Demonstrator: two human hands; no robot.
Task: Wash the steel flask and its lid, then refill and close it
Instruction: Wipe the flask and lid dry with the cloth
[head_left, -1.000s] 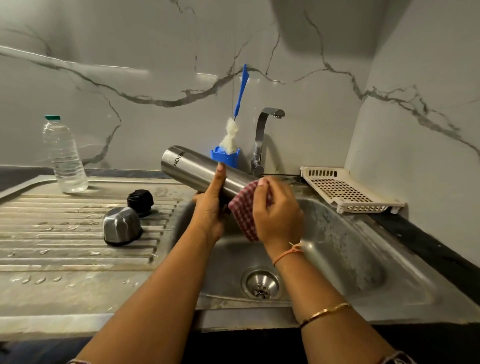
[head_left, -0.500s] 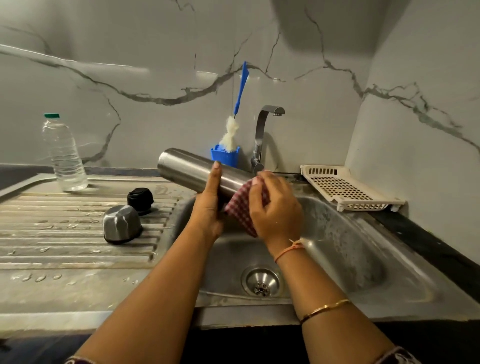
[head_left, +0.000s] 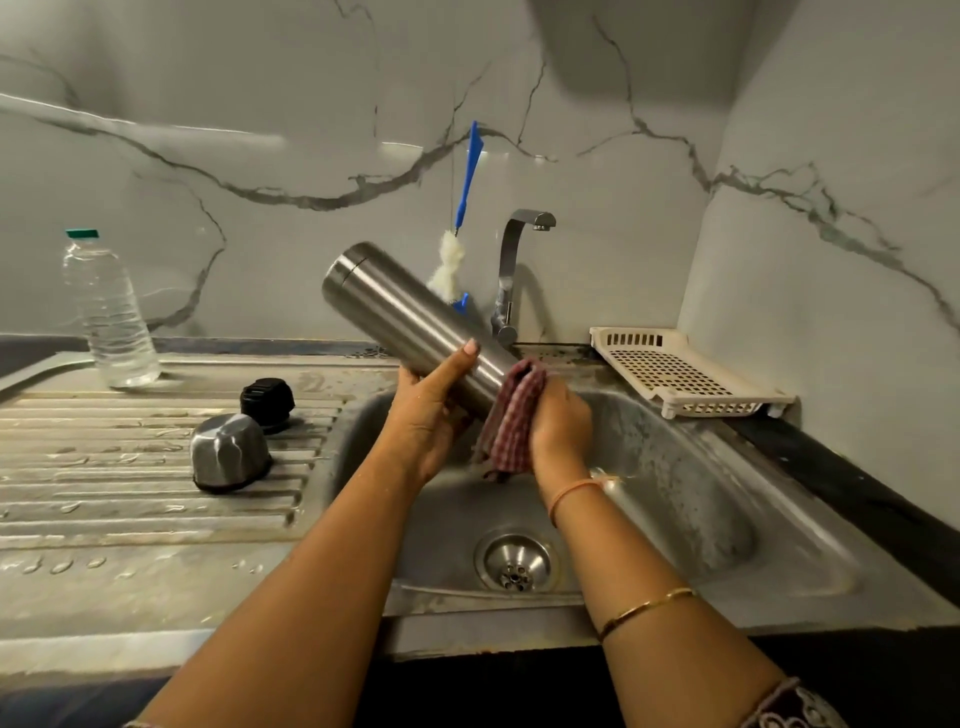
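The steel flask (head_left: 405, 317) has swung steeper than a moment ago, its closed base now raised toward the wall, and the checked cloth (head_left: 511, 421) has slid to its lower end. Nearest, a round perforated drain (head_left: 514, 564) sits in the dull, water-marked sink (head_left: 701, 467). Above the basin the left grip (head_left: 431, 415) clasps the smooth brushed cylinder from below. The right grip (head_left: 558, 426) is curled round the red-and-white cloth, which wraps the flask's lower end. On the ribbed, wet drainboard (head_left: 130, 467), near its basin edge, stands the domed steel cap (head_left: 226, 449), with the black ridged stopper (head_left: 267, 402) just behind. A clear plastic bottle (head_left: 111, 322) stands at the back left corner. Farthest are a blue-handled bottle brush (head_left: 470, 176), an angular tap (head_left: 511, 270) and a perforated cream rack (head_left: 675, 371).
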